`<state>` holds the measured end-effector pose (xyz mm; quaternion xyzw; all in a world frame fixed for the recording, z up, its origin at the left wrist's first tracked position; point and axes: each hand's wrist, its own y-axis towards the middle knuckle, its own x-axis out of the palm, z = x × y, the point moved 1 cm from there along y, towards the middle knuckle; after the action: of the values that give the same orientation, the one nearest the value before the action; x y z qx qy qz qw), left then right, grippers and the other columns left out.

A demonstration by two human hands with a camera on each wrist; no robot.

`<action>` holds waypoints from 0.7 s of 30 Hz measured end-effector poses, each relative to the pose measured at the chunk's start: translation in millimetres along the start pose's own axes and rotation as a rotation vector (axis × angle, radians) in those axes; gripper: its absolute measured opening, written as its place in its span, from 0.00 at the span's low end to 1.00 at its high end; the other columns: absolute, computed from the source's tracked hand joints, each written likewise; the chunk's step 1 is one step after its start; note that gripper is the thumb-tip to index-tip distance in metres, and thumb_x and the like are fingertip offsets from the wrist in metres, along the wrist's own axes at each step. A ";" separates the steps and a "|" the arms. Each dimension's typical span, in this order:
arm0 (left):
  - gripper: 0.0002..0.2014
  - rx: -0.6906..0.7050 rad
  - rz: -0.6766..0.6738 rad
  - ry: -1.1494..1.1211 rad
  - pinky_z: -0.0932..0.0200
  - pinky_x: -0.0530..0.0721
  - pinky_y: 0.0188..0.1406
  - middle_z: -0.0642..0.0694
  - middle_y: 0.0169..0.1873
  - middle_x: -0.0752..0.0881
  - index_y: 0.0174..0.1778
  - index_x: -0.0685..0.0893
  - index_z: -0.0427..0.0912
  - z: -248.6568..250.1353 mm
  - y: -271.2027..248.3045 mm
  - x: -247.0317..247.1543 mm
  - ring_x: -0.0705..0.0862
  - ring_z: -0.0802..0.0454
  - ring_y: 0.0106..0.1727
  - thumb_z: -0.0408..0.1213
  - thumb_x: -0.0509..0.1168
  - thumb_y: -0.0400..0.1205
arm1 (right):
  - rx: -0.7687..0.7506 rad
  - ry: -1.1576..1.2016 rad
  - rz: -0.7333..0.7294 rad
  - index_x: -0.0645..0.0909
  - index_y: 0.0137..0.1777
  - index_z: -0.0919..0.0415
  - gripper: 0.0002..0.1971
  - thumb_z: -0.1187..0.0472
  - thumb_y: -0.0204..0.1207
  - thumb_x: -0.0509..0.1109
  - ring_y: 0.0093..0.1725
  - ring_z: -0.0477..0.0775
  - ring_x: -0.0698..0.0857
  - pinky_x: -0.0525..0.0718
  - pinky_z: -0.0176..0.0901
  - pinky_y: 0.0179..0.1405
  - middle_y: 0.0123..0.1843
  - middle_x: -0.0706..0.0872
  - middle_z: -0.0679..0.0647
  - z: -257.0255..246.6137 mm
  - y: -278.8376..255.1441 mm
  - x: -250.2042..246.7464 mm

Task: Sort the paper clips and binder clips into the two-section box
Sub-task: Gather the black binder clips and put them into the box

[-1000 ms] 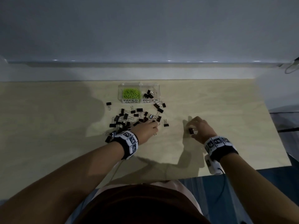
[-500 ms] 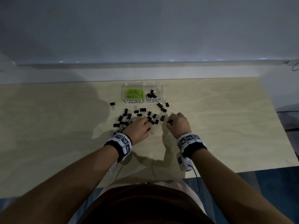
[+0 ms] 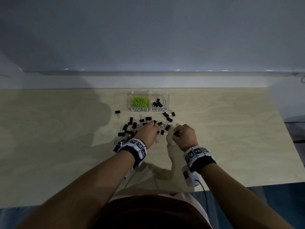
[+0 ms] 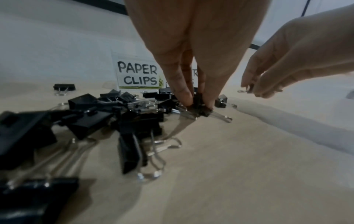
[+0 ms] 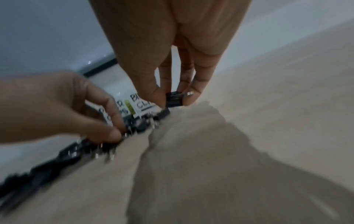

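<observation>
A clear two-section box [image 3: 167, 100] stands at the back of the table, with green paper clips [image 3: 140, 102] in its left section and a few black binder clips [image 3: 157, 103] in its right one. Several black binder clips [image 3: 132, 125] lie scattered in front of it. My left hand [image 3: 148, 132] reaches into the pile and pinches one binder clip [image 4: 200, 104] between thumb and fingers on the table. My right hand [image 3: 184, 135], just right of the pile, pinches another binder clip [image 5: 173, 99] above the table.
One stray binder clip [image 3: 117, 112] lies left of the pile. The wooden table [image 3: 231, 138] ends at a front edge near my body and a right edge. A pale wall runs behind the box.
My right hand has carried its binder clip leftward from the open table to the pile's right side. My left hand has shifted slightly forward into the pile.
</observation>
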<state>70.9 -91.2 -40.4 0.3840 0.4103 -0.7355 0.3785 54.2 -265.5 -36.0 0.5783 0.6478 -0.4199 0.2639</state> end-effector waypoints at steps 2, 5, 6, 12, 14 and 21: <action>0.06 -0.012 0.010 -0.039 0.46 0.83 0.48 0.38 0.53 0.80 0.46 0.83 0.33 -2.6 0.3 -0.8 0.83 0.39 0.50 0.28 0.60 0.79 | -0.006 0.077 0.051 0.84 0.47 0.61 0.08 0.65 0.67 0.74 0.40 0.56 0.84 0.81 0.39 0.40 0.43 0.84 0.56 -10.5 13.4 -15.3; 0.06 -0.011 0.029 -0.088 0.47 0.84 0.52 0.40 0.47 0.84 0.42 0.85 0.34 -6.4 -2.7 -6.8 0.83 0.43 0.52 0.30 0.63 0.78 | -0.033 0.185 0.106 0.81 0.45 0.61 0.08 0.66 0.68 0.75 0.42 0.52 0.86 0.87 0.40 0.44 0.44 0.86 0.55 -36.4 47.0 -37.1; 0.06 -0.013 0.036 -0.105 0.48 0.84 0.51 0.41 0.45 0.85 0.41 0.86 0.35 -6.8 -4.0 -12.3 0.84 0.45 0.49 0.31 0.63 0.78 | -0.059 0.191 0.120 0.81 0.45 0.61 0.08 0.66 0.68 0.75 0.42 0.52 0.86 0.89 0.43 0.45 0.44 0.86 0.55 -46.4 58.9 -42.4; 0.04 -0.013 0.222 -0.328 0.67 0.81 0.43 0.48 0.41 0.86 0.45 0.86 0.39 -7.0 11.5 -74.4 0.83 0.56 0.39 0.35 0.67 0.79 | -0.122 0.132 0.081 0.83 0.53 0.62 0.09 0.62 0.73 0.71 0.47 0.52 0.86 0.87 0.45 0.50 0.51 0.87 0.55 -80.2 105.9 -56.5; 0.05 -0.012 0.310 -0.339 0.69 0.80 0.41 0.48 0.41 0.86 0.45 0.86 0.39 -7.5 28.7 -94.0 0.83 0.56 0.38 0.35 0.66 0.80 | -0.075 0.107 0.139 0.83 0.50 0.62 0.06 0.66 0.76 0.66 0.47 0.52 0.85 0.86 0.43 0.51 0.50 0.87 0.56 -68.9 107.1 -56.5; 0.05 -0.036 0.259 -0.196 0.53 0.82 0.51 0.43 0.48 0.84 0.47 0.85 0.38 -12.4 77.9 -104.3 0.83 0.47 0.48 0.35 0.67 0.79 | -0.023 -0.087 -0.122 0.84 0.57 0.54 0.14 0.65 0.72 0.68 0.62 0.58 0.78 0.81 0.51 0.62 0.62 0.79 0.54 -22.6 74.0 -18.8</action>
<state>185.7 -84.2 22.0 0.3534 0.3317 -0.7070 0.5151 132.9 -257.9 -26.7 0.5161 0.6744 -0.4524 0.2722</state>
